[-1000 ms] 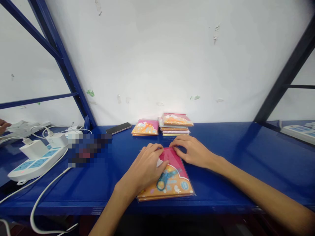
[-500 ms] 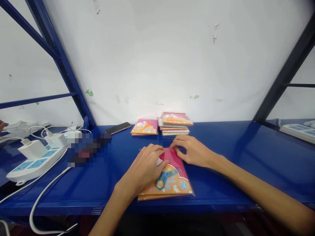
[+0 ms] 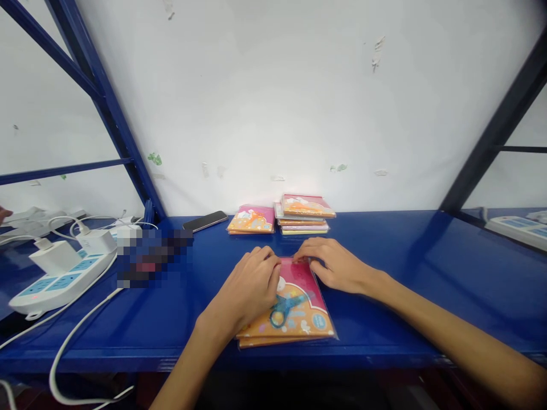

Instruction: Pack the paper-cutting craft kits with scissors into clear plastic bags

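Observation:
In front of me a pink and orange packet (image 3: 314,310) in clear plastic lies flat near the table's front edge, with blue child-size scissors (image 3: 287,310) showing through its film. Another orange layer shows under its front edge. My left hand (image 3: 252,287) rests over the packet's left side, fingers bent together at its upper left. With curled fingers, my right hand (image 3: 331,263) pinches at the packet's top edge near the right corner. The fingertips of both hands are partly hidden.
Against the wall sit a small pile of similar packets (image 3: 251,221) and a taller stack (image 3: 305,213). A phone (image 3: 205,221) lies left of them. A white power strip (image 3: 64,285) with plugs and cables occupies the left, beside a blurred-out patch. Blue metal posts (image 3: 102,108) frame the table.
My left thumb has drawn back from over the packet, uncovering more of the scissors and the printed front. My right hand stays at the top edge, barely shifted.

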`<control>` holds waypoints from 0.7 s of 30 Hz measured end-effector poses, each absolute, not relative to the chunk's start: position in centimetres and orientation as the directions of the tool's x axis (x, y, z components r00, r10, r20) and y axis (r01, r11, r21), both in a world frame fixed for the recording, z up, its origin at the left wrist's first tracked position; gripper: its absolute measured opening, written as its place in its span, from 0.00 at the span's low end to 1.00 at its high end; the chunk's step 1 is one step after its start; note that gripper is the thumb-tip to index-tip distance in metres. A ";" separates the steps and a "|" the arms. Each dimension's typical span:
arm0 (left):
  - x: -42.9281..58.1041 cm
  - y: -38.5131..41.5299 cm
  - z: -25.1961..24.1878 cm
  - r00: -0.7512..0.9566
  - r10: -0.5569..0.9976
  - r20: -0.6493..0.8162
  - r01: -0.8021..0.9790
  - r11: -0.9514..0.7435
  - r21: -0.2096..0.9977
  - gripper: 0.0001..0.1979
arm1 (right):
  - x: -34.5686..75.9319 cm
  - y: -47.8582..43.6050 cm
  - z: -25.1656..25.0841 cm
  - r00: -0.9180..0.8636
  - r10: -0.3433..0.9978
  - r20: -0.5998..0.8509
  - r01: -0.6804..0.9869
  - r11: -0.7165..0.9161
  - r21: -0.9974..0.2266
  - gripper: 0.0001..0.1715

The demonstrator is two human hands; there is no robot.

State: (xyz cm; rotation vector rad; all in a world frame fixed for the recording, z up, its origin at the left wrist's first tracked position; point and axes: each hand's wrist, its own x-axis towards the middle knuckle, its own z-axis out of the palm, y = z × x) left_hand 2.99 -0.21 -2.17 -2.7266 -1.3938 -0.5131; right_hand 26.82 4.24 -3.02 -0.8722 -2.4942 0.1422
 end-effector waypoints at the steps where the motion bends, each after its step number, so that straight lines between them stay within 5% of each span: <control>1: 2.9 -0.2 -2.1 0.546 0.781 0.302 0.791 -0.600 0.120 0.18 | 26.8 4.3 -3.0 -0.665 0.622 0.414 0.570 0.781 -0.257 0.23; 21: 3.0 -0.4 -2.0 0.514 0.807 0.291 0.812 -0.567 0.138 0.17 | 25.7 3.9 -2.9 -0.608 0.685 0.401 0.627 0.724 -0.287 0.23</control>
